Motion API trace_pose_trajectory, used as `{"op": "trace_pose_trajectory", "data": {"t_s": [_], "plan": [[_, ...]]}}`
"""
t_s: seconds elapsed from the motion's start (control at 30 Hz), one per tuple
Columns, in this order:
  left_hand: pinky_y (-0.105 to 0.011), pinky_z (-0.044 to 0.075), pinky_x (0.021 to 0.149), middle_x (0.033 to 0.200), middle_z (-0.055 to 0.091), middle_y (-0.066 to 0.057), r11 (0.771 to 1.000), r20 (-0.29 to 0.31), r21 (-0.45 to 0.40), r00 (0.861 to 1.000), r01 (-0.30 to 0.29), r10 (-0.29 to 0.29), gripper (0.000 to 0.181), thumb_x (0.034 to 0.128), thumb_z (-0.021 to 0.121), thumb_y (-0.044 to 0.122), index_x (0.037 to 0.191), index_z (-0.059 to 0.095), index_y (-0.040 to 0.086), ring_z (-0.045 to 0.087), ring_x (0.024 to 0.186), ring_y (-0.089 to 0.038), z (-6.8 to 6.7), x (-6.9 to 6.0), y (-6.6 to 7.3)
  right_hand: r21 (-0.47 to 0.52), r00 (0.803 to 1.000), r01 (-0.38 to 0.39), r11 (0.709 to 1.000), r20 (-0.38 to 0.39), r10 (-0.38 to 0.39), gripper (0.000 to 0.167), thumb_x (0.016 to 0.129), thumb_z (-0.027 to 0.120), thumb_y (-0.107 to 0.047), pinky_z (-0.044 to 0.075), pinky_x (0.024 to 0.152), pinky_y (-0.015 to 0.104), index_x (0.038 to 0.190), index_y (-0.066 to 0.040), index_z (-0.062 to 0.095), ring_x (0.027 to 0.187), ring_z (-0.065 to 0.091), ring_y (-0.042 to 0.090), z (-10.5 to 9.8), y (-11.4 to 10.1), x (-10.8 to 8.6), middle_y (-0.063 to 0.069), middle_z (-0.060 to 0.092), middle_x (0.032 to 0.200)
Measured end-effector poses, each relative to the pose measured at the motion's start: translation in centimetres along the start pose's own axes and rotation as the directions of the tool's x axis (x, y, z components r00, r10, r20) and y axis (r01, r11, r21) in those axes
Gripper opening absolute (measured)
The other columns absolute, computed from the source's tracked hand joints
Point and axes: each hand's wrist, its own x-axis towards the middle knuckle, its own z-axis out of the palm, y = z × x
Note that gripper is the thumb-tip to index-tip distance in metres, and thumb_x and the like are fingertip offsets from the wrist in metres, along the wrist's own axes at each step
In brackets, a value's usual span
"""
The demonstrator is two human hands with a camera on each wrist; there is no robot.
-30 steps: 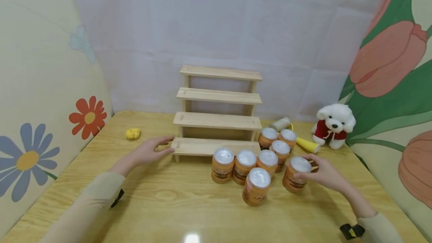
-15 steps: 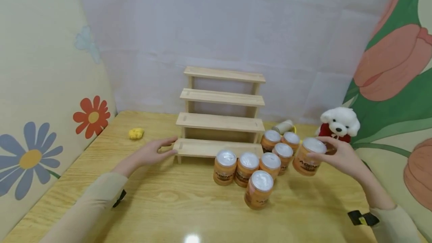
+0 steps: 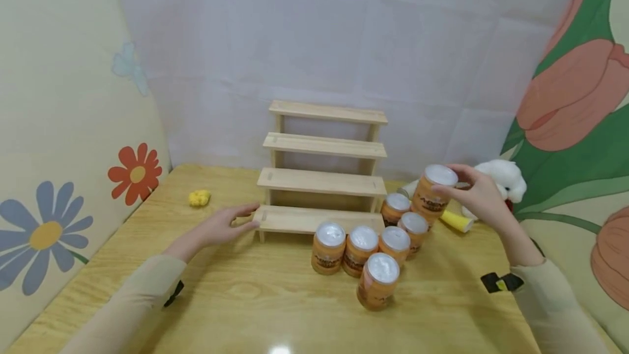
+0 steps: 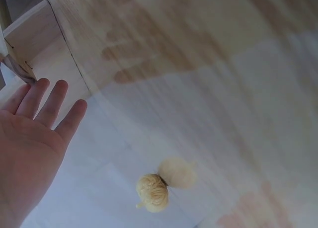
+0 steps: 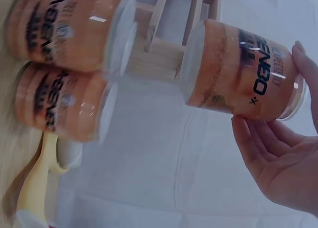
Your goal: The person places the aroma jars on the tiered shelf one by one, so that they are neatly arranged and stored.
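My right hand (image 3: 475, 196) grips an orange can (image 3: 431, 196) with a silvery top, raised above the table behind the other cans. In the right wrist view, thumb and fingers hold the can (image 5: 238, 71) near one end, clear of the cans beside it. Several like cans (image 3: 328, 250) stand on the table in front of the wooden step shelf (image 3: 321, 181) and at its right. My left hand (image 3: 221, 226) is at the left end of the lowest step. Its fingers (image 4: 52, 104) are nearly straight in the left wrist view; whether they touch the shelf I cannot tell.
A small yellow knobbly thing (image 3: 199, 198) lies left of the shelf. Behind the cans at right lies a yellow tapered object (image 3: 457, 221). A white plush dog (image 3: 503, 179) sits at the far right, partly hidden by my right hand. White cloth (image 3: 304, 42) hangs behind.
My right hand has lifted the can off the table, first up and rightward, then farther back and left over the rear cans. The left hand has stayed by the shelf.
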Motion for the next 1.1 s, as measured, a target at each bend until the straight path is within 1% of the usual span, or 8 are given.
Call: {"op": "trace_pose_trajectory", "data": {"t_s": [0.1, 0.2, 0.33, 0.5, 0.63, 0.83, 0.93, 1.1], "plan": [[-0.060, 0.038, 0.102, 0.141, 0.045, -0.018, 1.000, -0.008, 0.001, 1.000, -0.001, 0.002, 0.062, 0.0956, 0.050, 0.044, 0.142, 0.039, 0.004, 0.049, 0.123, -0.040, 0.0, 0.0, 0.1, 0.035, 0.999, -0.023, 0.999, -0.023, 0.024, 0.062, 0.087, 0.066, -0.039, 0.055, 0.076, 0.027, 0.138, -0.010, 0.046, 0.088, 0.057, -0.005, 0.4, -0.9, 1.4, 0.014, 0.056, 0.124], [-0.060, 0.039, 0.102, 0.141, 0.046, -0.018, 1.000, -0.010, 0.012, 1.000, 0.001, -0.001, 0.062, 0.0956, 0.050, 0.043, 0.142, 0.039, 0.005, 0.049, 0.123, -0.039, 0.1, 0.0, 0.1, 0.072, 0.998, -0.048, 0.996, -0.043, 0.052, 0.065, 0.085, 0.066, -0.045, 0.053, 0.083, 0.032, 0.138, -0.012, 0.046, 0.097, 0.058, 0.006, 1.0, -2.0, 3.0, 0.012, 0.055, 0.126], [-0.059, 0.038, 0.102, 0.141, 0.046, -0.018, 1.000, 0.000, 0.014, 1.000, 0.005, -0.005, 0.062, 0.0959, 0.049, 0.044, 0.143, 0.039, 0.004, 0.048, 0.124, -0.039, 0.0, 0.1, 0.3, 0.125, 0.997, -0.043, 0.991, -0.063, 0.052, 0.068, 0.082, 0.068, -0.047, 0.051, 0.089, 0.036, 0.138, -0.014, 0.046, 0.107, 0.056, 0.019, 1.6, -3.3, 5.1, 0.009, 0.055, 0.128], [-0.058, 0.038, 0.103, 0.140, 0.047, -0.018, 1.000, 0.002, 0.009, 1.000, 0.007, -0.007, 0.063, 0.0953, 0.050, 0.044, 0.142, 0.039, 0.003, 0.048, 0.124, -0.039, 0.0, 0.1, 0.4, 0.171, 0.996, 0.012, 0.985, -0.087, 0.003, 0.067, 0.081, 0.071, -0.044, 0.051, 0.089, 0.035, 0.136, -0.013, 0.049, 0.111, 0.056, 0.021, 2.7, -4.8, 7.4, 0.011, 0.056, 0.129], [-0.058, 0.036, 0.104, 0.139, 0.048, -0.019, 1.000, -0.003, 0.015, 1.000, 0.000, 0.000, 0.063, 0.0950, 0.051, 0.044, 0.142, 0.039, 0.003, 0.048, 0.124, -0.039, 0.1, 0.0, 0.3, 0.212, 0.993, 0.043, 0.976, -0.113, -0.019, 0.065, 0.080, 0.073, -0.041, 0.050, 0.086, 0.029, 0.134, -0.012, 0.052, 0.111, 0.056, 0.019, 3.7, -6.0, 9.1, 0.012, 0.058, 0.128], [-0.057, 0.036, 0.105, 0.139, 0.048, -0.020, 1.000, -0.014, 0.012, 1.000, -0.013, 0.013, 0.063, 0.0946, 0.052, 0.044, 0.141, 0.040, 0.002, 0.048, 0.124, -0.039, 0.1, 0.1, 0.2, 0.321, 0.986, 0.090, 0.943, -0.160, -0.040, 0.057, 0.079, 0.076, -0.031, 0.050, 0.081, 0.020, 0.128, -0.009, 0.057, 0.102, 0.058, 0.011, 5.0, -7.7, 11.9, 0.012, 0.062, 0.121], [-0.057, 0.036, 0.105, 0.138, 0.048, -0.020, 1.000, -0.016, 0.021, 1.000, -0.012, 0.013, 0.063, 0.0947, 0.051, 0.044, 0.141, 0.041, 0.002, 0.047, 0.124, -0.040, 0.1, 0.1, 0.1, 0.351, 0.986, 0.111, 0.930, -0.156, -0.059, 0.061, 0.080, 0.076, -0.026, 0.050, 0.089, 0.025, 0.132, -0.006, 0.052, 0.108, 0.058, 0.016, 5.5, -8.6, 13.2, 0.013, 0.060, 0.126], [-0.058, 0.036, 0.105, 0.138, 0.049, -0.020, 1.000, -0.011, 0.018, 1.000, -0.001, 0.001, 0.063, 0.0945, 0.051, 0.045, 0.141, 0.041, 0.003, 0.046, 0.125, -0.041, 0.0, -0.2, 0.2, 0.382, 0.989, 0.092, 0.920, -0.142, -0.040, 0.075, 0.079, 0.077, -0.026, 0.046, 0.101, 0.037, 0.141, -0.004, 0.040, 0.120, 0.053, 0.025, 6.4, -10.0, 14.8, 0.016, 0.053, 0.135]]}}
